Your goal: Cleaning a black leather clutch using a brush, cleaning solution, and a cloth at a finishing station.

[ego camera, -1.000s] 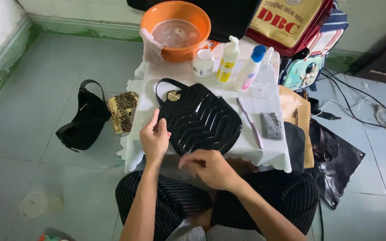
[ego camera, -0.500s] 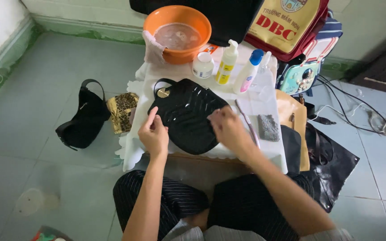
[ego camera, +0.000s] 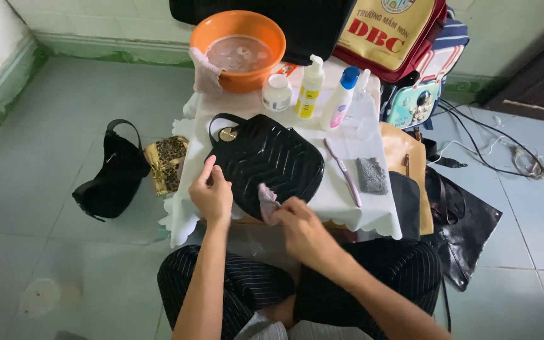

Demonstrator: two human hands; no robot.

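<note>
On white-clothed table [ego camera: 373,141], glossy black quilted handbag [ego camera: 266,160]; left fingers [ego camera: 208,170] steadying it, right fingers [ego camera: 278,211] pinching pink cloth [ego camera: 266,195].

Black handbag [ego camera: 266,162]: glossy quilted leather look, round gold metal clasp [ego camera: 227,134]; rag [ego camera: 267,196] in right hand [ego camera: 302,226]: soft cloth; desk [ego camera: 373,211] cover: matt white cloth; basin [ego camera: 237,28]: smooth orange plastic; grey pad [ego camera: 371,175]: rough, fibrous; floor [ego camera: 64,113]: glazed tile.

Soft, even daylight fills the scene; shadows are faint. Mild sheen shows on the glossy black quilted handbag [ego camera: 266,160] and the pale green tiled floor [ego camera: 51,252]. Focus is sharp, with slight wide-angle stretch at the edges.
</note>
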